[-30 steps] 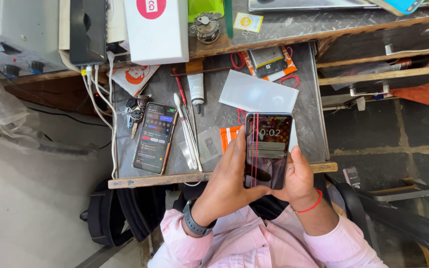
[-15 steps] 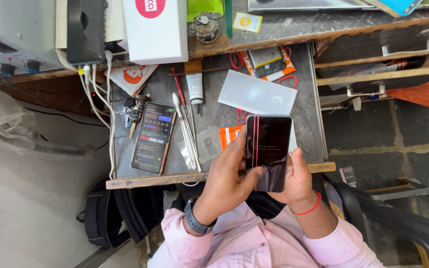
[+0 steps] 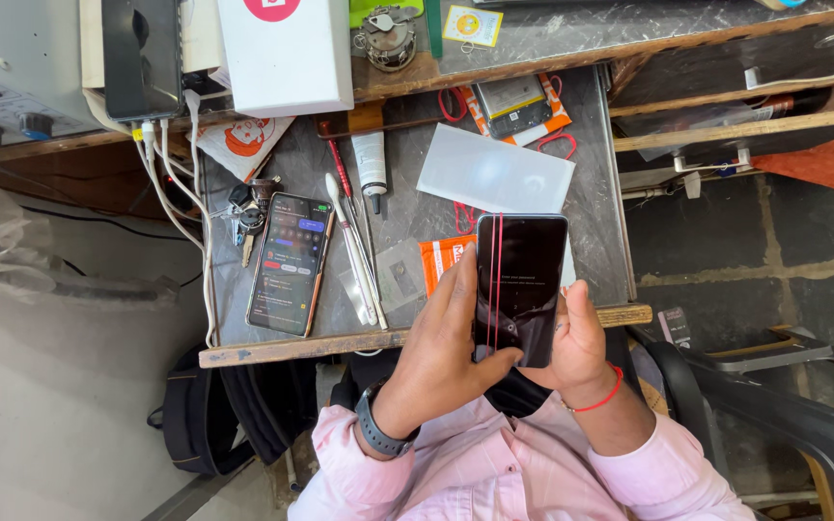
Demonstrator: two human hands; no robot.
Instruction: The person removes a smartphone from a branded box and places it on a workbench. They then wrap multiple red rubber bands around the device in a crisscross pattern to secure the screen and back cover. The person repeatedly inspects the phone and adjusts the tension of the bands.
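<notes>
We held one black slab smartphone with two thin red lines down its dark screen (image 3: pixel 519 287) above the near edge of the grey worktop (image 3: pixel 591 193), our right hand (image 3: pixel 576 342) wrapped narrowly round its lower end, our left hand (image 3: pixel 441 352) curled beside it with a thumb on the glass. A second lit phone (image 3: pixel 290 262) lay flat to the left, near a bunch of keys (image 3: pixel 245 214) and two white tweezers (image 3: pixel 351 251). One frosted rectangular sheet (image 3: pixel 494 174) lay behind.
</notes>
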